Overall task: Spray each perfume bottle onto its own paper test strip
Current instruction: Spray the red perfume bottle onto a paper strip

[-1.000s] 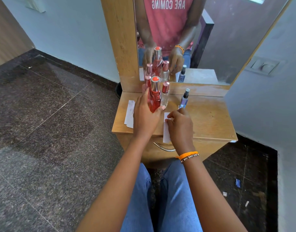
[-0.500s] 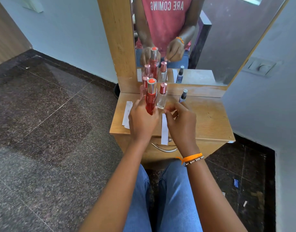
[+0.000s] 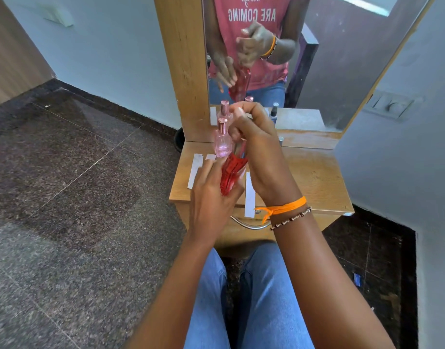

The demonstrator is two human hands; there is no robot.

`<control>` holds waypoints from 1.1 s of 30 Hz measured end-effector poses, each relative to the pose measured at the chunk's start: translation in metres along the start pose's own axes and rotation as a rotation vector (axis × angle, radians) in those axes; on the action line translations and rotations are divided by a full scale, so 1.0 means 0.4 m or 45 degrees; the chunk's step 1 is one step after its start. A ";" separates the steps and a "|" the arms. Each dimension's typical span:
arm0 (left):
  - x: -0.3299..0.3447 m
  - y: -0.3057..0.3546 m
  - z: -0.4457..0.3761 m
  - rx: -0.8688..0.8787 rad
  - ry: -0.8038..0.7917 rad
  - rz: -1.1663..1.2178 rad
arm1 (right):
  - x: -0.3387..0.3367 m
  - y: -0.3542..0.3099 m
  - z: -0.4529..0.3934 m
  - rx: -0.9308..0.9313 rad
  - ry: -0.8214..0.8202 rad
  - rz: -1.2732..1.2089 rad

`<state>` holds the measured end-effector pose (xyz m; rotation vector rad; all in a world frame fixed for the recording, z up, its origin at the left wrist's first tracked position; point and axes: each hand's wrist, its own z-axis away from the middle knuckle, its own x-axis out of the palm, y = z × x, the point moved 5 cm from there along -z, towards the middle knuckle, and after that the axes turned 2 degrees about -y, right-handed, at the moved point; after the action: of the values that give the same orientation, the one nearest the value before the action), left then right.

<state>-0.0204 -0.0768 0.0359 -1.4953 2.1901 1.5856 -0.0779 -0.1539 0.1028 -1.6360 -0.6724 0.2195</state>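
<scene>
Red bottle (image 3: 232, 176), pink bottle (image 3: 222, 143), white strips (image 3: 249, 195).

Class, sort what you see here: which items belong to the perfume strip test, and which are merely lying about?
Belonging:
red perfume bottle in left hand
right hand at its top
pink perfume bottle
paper test strips

Lying about:
mirror
drawer handle
wall switch
</scene>
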 end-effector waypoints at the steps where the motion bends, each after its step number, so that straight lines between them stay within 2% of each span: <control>1: 0.000 0.001 0.003 0.025 -0.039 0.087 | -0.002 -0.007 -0.002 0.011 0.061 -0.076; 3: -0.002 0.011 0.008 0.081 -0.068 0.201 | -0.008 -0.025 -0.005 0.027 0.138 -0.255; 5: -0.003 0.021 0.015 0.115 -0.077 0.258 | -0.015 -0.040 -0.008 0.048 0.111 -0.371; 8: -0.001 0.019 0.022 0.027 -0.156 0.437 | -0.031 -0.054 -0.019 0.173 -0.175 -0.352; 11: 0.009 0.021 0.026 -0.258 -0.423 0.924 | -0.043 -0.054 -0.023 0.380 -0.583 -0.457; 13: 0.016 0.021 0.029 -0.371 -0.523 1.118 | -0.049 -0.055 -0.016 0.399 -0.680 -0.549; 15: 0.009 0.023 0.022 -0.349 -0.471 1.002 | -0.069 -0.044 -0.017 0.306 -0.543 -0.444; 17: -0.002 0.036 0.005 -0.162 -0.355 0.642 | -0.096 -0.039 -0.011 0.123 -0.207 -0.142; 19: -0.009 0.054 -0.007 0.025 -0.252 0.280 | -0.118 -0.032 0.004 0.023 0.165 -0.015; 21: -0.008 0.061 -0.008 0.041 -0.273 0.263 | -0.125 -0.031 0.018 0.007 0.379 -0.101; 22: -0.003 0.057 -0.003 -0.002 -0.323 0.348 | -0.128 -0.032 0.019 0.041 0.398 -0.192; 23: 0.005 0.052 0.004 -0.084 -0.401 0.469 | -0.127 -0.033 0.017 0.112 0.342 -0.299; 26: 0.028 0.036 0.022 -0.353 -0.576 0.865 | -0.117 -0.040 0.004 0.330 -0.023 -0.493; 33: 0.062 0.047 0.045 -0.619 -0.876 1.328 | -0.102 -0.039 0.007 0.288 -0.603 -0.897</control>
<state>-0.0553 -0.0797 0.0274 0.4098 2.2517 2.4650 -0.1169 -0.1732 0.1075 -1.0501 -1.4824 0.1567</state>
